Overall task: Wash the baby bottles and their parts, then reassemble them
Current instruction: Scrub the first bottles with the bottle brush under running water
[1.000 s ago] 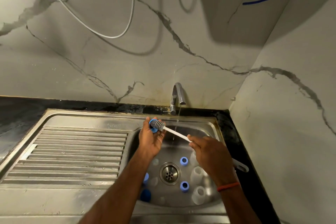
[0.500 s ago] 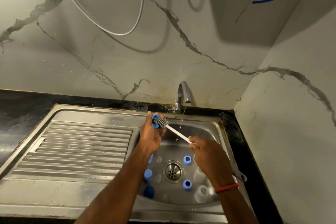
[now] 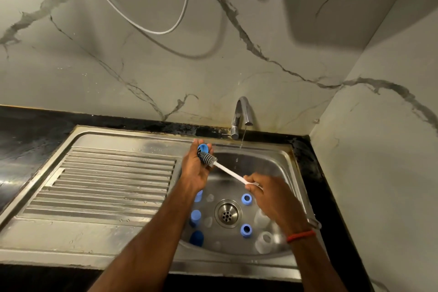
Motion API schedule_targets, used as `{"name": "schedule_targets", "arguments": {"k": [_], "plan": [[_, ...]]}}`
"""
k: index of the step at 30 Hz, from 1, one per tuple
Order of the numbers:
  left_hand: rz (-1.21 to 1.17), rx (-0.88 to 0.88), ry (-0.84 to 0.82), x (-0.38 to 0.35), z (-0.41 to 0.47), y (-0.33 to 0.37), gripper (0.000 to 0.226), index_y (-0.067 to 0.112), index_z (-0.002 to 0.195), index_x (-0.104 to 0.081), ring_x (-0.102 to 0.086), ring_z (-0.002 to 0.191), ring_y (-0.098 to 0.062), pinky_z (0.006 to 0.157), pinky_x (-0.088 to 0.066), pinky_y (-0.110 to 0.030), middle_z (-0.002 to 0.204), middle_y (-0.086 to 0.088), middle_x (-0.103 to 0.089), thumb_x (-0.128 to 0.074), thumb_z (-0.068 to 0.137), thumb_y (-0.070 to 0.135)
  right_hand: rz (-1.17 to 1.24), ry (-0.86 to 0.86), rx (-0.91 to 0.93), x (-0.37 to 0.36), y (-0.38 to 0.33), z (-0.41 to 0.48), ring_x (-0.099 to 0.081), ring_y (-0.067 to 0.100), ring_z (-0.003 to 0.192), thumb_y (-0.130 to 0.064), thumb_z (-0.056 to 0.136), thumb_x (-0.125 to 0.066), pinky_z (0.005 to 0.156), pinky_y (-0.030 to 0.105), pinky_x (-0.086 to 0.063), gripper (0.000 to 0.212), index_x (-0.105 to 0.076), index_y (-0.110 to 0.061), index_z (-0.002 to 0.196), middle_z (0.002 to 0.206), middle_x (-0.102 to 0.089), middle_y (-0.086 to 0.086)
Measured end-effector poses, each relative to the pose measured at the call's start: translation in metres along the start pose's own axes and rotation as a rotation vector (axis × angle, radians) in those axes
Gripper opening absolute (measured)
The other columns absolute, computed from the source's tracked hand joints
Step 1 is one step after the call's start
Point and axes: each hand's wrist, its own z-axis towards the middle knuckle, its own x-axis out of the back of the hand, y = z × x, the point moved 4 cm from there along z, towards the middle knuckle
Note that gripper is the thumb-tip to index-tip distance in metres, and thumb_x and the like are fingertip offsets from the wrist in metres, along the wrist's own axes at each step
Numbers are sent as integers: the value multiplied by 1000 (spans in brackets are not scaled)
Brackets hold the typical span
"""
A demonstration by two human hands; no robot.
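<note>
**Brush meets blue cap over the sink**

The blue cap (image 3: 203, 148) sits in the curled fingers of the left hand (image 3: 195, 172), above the 11 o'clock rim of the basin (image 3: 272, 162). The grey head of the brush (image 3: 208, 159) presses against it. The right hand (image 3: 272, 197) pinches the brush's white handle. Two blue rings (image 3: 246, 199) lie at 2 and 4 o'clock of the drain (image 3: 228, 213).

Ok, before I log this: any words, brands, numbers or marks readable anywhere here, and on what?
None: no text can be read in the head view.
On the blue part held in the left hand: no print visible.
On the brush held in the right hand: plain handle, no mark.
On the clear bottles in the sink: any markings too small and blurred to read.
On the tap and the wall: nothing written.
</note>
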Motion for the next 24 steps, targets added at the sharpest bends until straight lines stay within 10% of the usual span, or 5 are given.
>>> {"name": "schedule_targets", "arguments": {"k": [8, 18, 24], "plan": [[-164, 46, -35, 9, -5, -10, 42, 6, 117, -63, -68, 88, -19, 74, -61, -27, 111, -14, -69, -74, 83, 29, 157, 190, 57, 21, 16, -1, -66, 13, 66, -28, 96, -61, 64, 37, -58, 19, -67, -26, 114, 74, -67, -5], [-163, 23, -54, -1, 0, -17, 53, 5, 108, -60, -58, 63, -7, 59, -55, -17, 83, -5, -62, -69, 73, 45, 70, 165, 30, -5, 3, 1, -58, -4, 66, -29, 98, -59, 57, 11, -42, 12, -65, -28, 108, 68, -56, -21], [-247, 51, -4, 2, 2, -6, 42, 10, 114, -62, -63, 68, -13, 59, -58, -23, 86, -9, -66, -49, 101, 47, 60, 44, 95, -12, 2, -5, -63, 2, 73, -32, 97, -60, 65, 23, -52, 14, -66, -29, 109, 80, -66, -13]]}}
